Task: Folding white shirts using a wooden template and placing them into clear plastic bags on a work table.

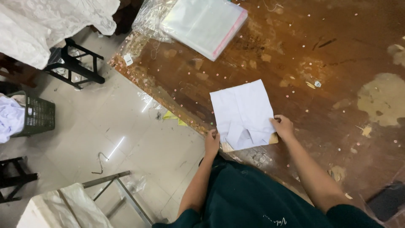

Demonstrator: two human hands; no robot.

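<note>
A folded white garment [244, 113] lies flat near the lower centre of the frame, on the worn brown table [329, 63], close to the table's edge. It looks light, soft and limp, likely to sag or unfold if lifted by one corner, so the folded lower edge, where a piece of tan cardboard [273, 138] shows beneath, seems the firmest place to grip. The right hand [282, 126] rests on the garment's lower right corner, fingers curled and pressing down. The left hand [211, 141] sits at the lower left corner by the table edge, fingers bent; whether it pinches the cloth I cannot tell. Both forearms reach forward from the lower frame. A stack of clear plastic bags [206, 23] lies at the upper centre.
</note>
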